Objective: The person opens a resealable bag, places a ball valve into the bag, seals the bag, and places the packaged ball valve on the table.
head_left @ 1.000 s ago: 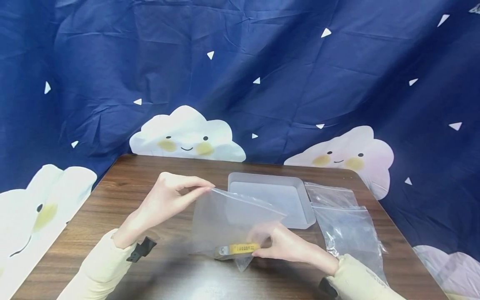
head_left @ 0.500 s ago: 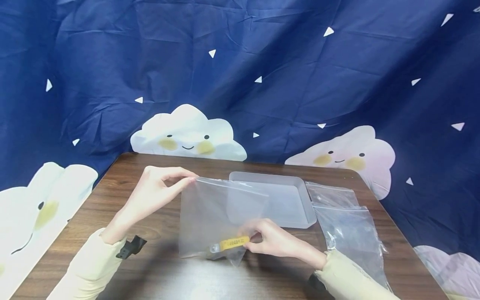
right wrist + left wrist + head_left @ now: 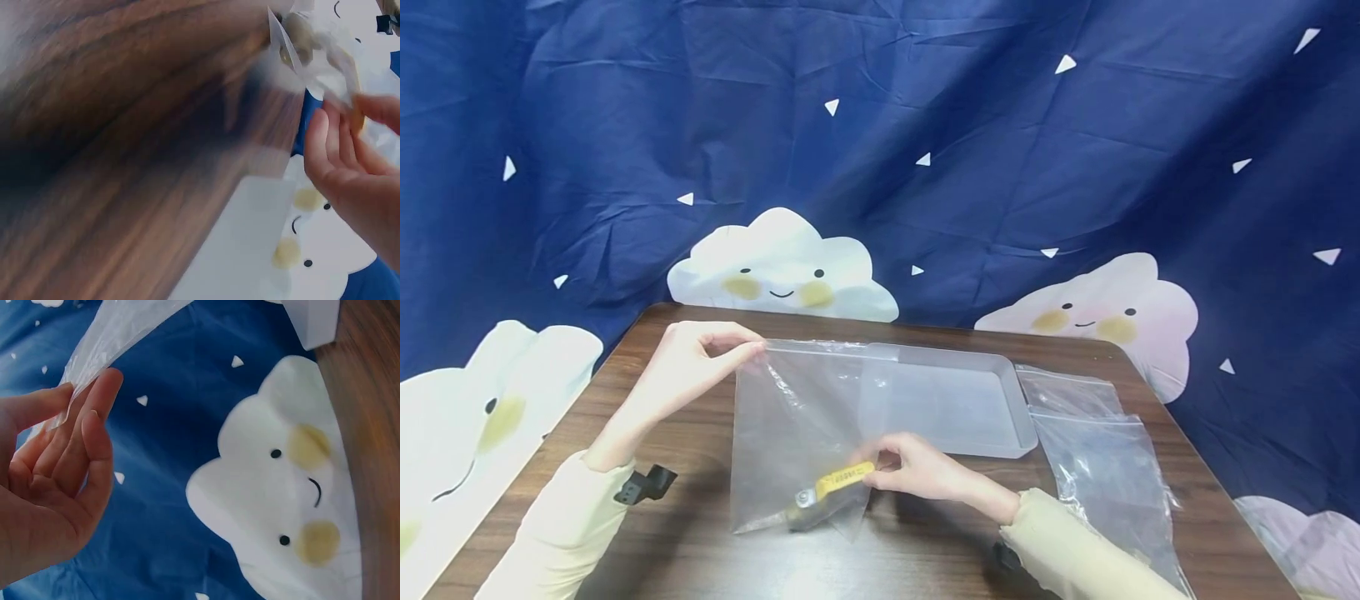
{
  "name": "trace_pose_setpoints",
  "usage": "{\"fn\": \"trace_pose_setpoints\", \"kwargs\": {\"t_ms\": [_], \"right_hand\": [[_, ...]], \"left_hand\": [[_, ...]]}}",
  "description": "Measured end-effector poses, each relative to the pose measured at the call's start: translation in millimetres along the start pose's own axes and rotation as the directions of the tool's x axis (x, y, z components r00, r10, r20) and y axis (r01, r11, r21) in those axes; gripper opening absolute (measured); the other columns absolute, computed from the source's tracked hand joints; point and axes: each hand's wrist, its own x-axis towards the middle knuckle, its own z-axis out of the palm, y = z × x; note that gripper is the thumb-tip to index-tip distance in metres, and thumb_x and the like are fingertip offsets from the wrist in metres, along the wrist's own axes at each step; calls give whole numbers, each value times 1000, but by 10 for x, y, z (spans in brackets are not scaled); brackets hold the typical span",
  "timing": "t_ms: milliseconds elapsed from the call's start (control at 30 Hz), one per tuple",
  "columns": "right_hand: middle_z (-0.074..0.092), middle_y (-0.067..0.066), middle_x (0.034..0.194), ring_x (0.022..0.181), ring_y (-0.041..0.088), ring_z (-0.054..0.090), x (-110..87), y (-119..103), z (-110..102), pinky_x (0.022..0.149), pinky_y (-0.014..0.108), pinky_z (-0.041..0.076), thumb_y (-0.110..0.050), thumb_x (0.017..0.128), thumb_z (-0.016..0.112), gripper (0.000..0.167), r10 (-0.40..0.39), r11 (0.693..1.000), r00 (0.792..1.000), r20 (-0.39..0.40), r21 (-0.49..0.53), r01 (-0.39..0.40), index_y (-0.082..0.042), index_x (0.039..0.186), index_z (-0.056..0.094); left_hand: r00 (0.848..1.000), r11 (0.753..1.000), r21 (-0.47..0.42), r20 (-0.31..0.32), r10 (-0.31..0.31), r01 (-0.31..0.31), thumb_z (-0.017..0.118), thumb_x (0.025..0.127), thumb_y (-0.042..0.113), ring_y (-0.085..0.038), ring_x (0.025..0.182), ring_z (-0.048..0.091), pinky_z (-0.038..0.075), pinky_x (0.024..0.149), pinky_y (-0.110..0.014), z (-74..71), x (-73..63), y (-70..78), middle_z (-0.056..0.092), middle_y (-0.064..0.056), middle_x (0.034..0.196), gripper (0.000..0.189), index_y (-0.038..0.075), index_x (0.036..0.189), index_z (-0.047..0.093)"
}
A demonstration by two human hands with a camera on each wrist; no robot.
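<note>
Pinched at its upper left corner, a clear zip bag (image 3: 805, 400) hangs from my left hand (image 3: 700, 362). In the left wrist view, the thumb and fingers of the left hand (image 3: 62, 462) grip the plastic edge. Low in the bag lies a yellow-and-grey tool (image 3: 842, 477), tilted, with dark printing and a round silver disc. My right hand (image 3: 917, 468) pinches the tool's upper right end through the plastic, its fingers partly behind the bag. In the right wrist view, the right hand (image 3: 350, 156) holds the tool's yellow edge (image 3: 358, 115).
A translucent shallow tray (image 3: 1018, 417) stands behind the bag, partly seen through it. Several flat zip bags (image 3: 1112, 467) lie at the table's right side. The wooden table (image 3: 700, 542) ends at a blue curtain (image 3: 970, 167) with clouds.
Both hands have moved left with the bag and the tool. The left hand has risen slightly, and the tool has tilted more steeply, its right end higher.
</note>
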Motion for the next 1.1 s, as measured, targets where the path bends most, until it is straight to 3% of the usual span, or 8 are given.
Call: {"fn": "trace_pose_setpoints", "kwargs": {"t_ms": [133, 300, 433, 700, 933, 1100], "right_hand": [[71, 22, 107, 84, 2, 65, 99, -8, 151, 79, 16, 57, -9, 90, 69, 27, 68, 984, 996, -61, 170, -57, 4, 113, 67], [72, 19, 103, 86, 9, 70, 200, -72, 315, 84, 26, 61, -8, 90, 68, 33, 192, 908, 978, -88, 395, -142, 10, 117, 60], [70, 4, 93, 84, 8, 68, 248, -101, 364, 84, 29, 61, -12, 91, 69, 31, 237, 897, 965, -110, 407, -174, 7, 114, 60], [69, 24, 104, 81, 9, 67, 327, -62, 439, 78, 33, 63, -11, 96, 61, 28, 242, 900, 959, -148, 402, -165, 7, 116, 56], [68, 20, 103, 78, 9, 67, 373, -38, 487, 78, 30, 63, -7, 96, 58, 30, 280, 877, 943, -180, 447, -175, 11, 120, 54], [68, 22, 100, 76, 12, 67, 405, -47, 498, 73, 29, 63, 0, 92, 62, 32, 273, 907, 937, -220, 384, -174, 11, 121, 53]], "left_hand": [[998, 998, -28, 1, -58, 58, 69, 93, 32, -4, 73, 73, 58, 68, -18, -60, 32, -165, 78, 3, 81, 17, 19, 99, 77], [992, 992, -19, -20, -122, 122, 69, 93, 36, 2, 74, 71, 57, 67, -18, -98, 93, -386, 79, -4, 90, 23, 16, 102, 77], [986, 985, -42, 4, -166, 166, 68, 94, 37, 2, 75, 72, 58, 67, -19, -103, 163, -571, 79, -7, 94, 29, 12, 106, 75], [968, 968, -35, 44, -246, 248, 67, 94, 36, 4, 73, 69, 60, 71, -24, -27, 316, -901, 77, -13, 99, 34, 6, 108, 74], [953, 955, -36, 94, -289, 293, 68, 93, 30, 0, 72, 68, 61, 72, -27, 93, 446, -1122, 76, -17, 101, 32, 2, 108, 73], [932, 937, -30, 121, -342, 348, 69, 93, 30, -3, 73, 69, 62, 75, -30, 191, 534, -1293, 75, -19, 107, 35, 0, 110, 73]]}}
